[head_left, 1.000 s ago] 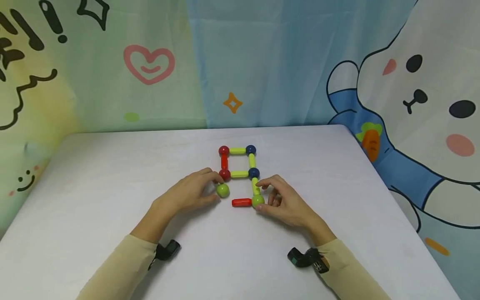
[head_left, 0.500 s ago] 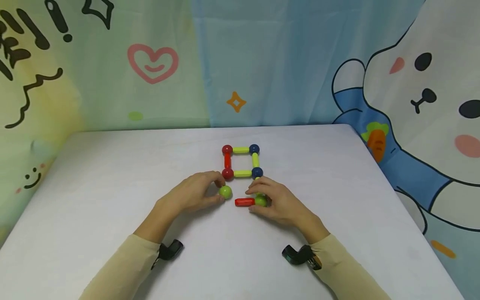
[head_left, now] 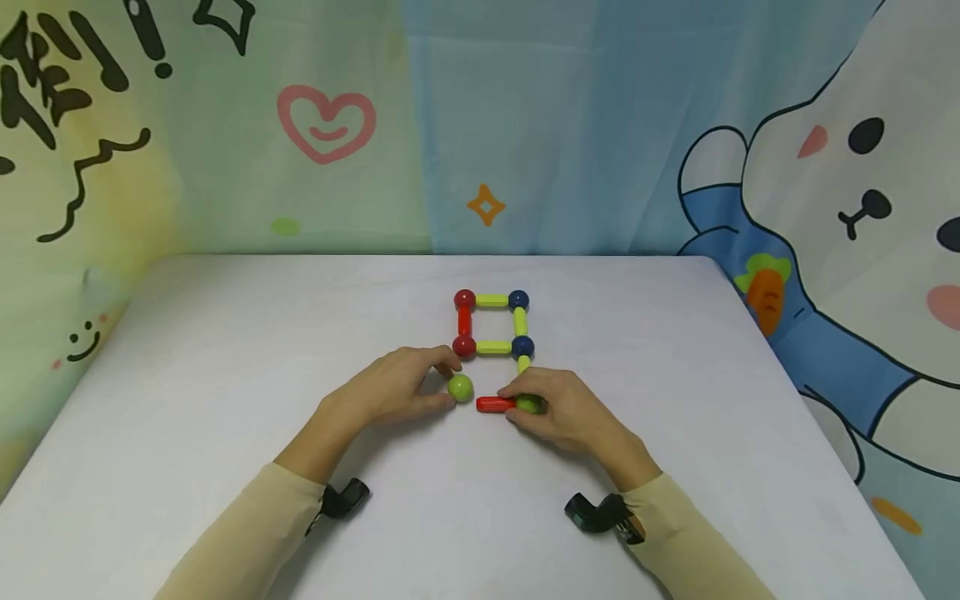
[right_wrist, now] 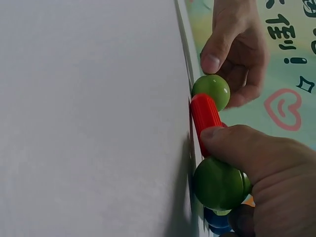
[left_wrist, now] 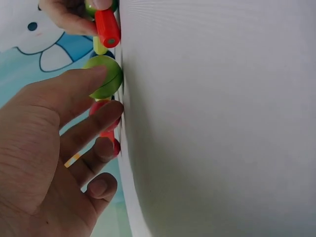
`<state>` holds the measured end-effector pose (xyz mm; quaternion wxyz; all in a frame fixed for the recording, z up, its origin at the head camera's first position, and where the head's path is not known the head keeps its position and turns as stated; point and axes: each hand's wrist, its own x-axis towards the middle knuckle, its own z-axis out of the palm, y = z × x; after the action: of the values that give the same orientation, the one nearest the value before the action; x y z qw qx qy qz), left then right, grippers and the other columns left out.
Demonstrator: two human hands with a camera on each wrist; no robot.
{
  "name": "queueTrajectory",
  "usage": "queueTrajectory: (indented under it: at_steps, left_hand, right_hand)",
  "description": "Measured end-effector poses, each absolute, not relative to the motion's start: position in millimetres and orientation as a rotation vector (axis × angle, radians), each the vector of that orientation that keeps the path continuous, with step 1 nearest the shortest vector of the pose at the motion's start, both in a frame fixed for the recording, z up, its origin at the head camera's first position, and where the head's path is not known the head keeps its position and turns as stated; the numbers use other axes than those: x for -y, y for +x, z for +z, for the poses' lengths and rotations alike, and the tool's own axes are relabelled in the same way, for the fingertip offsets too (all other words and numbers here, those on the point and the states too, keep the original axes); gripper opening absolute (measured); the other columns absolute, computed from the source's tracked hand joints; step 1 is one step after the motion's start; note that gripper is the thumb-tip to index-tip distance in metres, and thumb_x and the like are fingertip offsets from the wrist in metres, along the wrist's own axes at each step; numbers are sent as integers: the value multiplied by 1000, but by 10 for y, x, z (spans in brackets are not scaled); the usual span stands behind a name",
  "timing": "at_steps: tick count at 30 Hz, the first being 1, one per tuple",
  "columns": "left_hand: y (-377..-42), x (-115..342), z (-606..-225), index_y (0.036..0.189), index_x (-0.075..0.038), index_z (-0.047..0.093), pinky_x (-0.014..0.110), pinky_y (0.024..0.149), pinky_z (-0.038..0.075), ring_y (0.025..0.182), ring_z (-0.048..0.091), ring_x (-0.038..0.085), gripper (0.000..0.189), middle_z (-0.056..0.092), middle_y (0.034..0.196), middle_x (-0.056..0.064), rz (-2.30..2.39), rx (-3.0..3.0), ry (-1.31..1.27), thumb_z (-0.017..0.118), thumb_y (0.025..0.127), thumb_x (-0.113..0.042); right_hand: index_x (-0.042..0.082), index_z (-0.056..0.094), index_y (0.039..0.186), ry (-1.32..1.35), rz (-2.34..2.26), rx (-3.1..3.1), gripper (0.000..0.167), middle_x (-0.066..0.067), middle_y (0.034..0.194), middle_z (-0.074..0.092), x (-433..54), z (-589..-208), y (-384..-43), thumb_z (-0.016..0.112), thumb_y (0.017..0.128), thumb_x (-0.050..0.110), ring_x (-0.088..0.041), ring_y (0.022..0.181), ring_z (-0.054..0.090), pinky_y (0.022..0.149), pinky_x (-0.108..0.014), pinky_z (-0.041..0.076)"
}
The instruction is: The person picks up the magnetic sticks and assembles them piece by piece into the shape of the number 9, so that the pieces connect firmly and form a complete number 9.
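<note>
In the head view, red and blue balls joined by yellow-green sticks and one red stick form a square, its lower left red ball [head_left: 464, 347] near my left fingers. My left hand [head_left: 401, 387] holds a loose green ball [head_left: 461, 387] between thumb and fingers on the table. My right hand [head_left: 573, 412] pinches a red magnetic stick [head_left: 495, 404] at its right end, beside a second green ball [right_wrist: 219, 183] that the hand partly covers. A yellow-green stick [head_left: 523, 364] runs down from the lower blue ball [head_left: 522, 347]. The red stick's free end points at the loose ball, a small gap apart.
The white table [head_left: 300, 308] extends around the pieces. Behind it hangs a printed curtain [head_left: 600, 125] with a cartoon rabbit. Each wrist wears a black camera, such as the left one [head_left: 345, 498].
My right fingers have moved left from the second green ball and closed on the red stick. My left hand stays at the loose ball. The head view has shifted slightly.
</note>
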<state>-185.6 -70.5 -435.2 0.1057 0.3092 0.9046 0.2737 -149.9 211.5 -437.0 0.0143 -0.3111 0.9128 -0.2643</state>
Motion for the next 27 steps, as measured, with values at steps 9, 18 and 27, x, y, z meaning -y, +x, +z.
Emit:
queueTrajectory:
  at_steps: [9,18,27]
  left_hand:
    - [-1828,652,-4376,128,-26,64,39,97,52,105,62,13,36,68,113,-5,815,-2635,986,74,94,-29]
    - [-1834,679,-4372,116,-23,66,33,88,52,95,62,11,29,72,110,-9,850,-2635,954,78,91,-26]
    - [-1825,707,-4369,124,-22,65,29,72,50,72,56,9,36,71,108,-8,913,-2557,952,77,91,-24]
  right_hand:
    - [19,77,110,-959,-858,-2836,21,10,104,72,-2157,-4368,-1492,80,89,15,-7,92,62,87,-32,55]
    - [17,75,110,-960,-875,-2855,21,7,104,72,-2152,-4394,-1485,80,89,15,-8,89,60,85,-33,54]
    - [17,74,109,-967,-911,-2850,19,6,102,70,-2157,-4433,-1495,79,91,17,-8,87,58,82,-32,53]
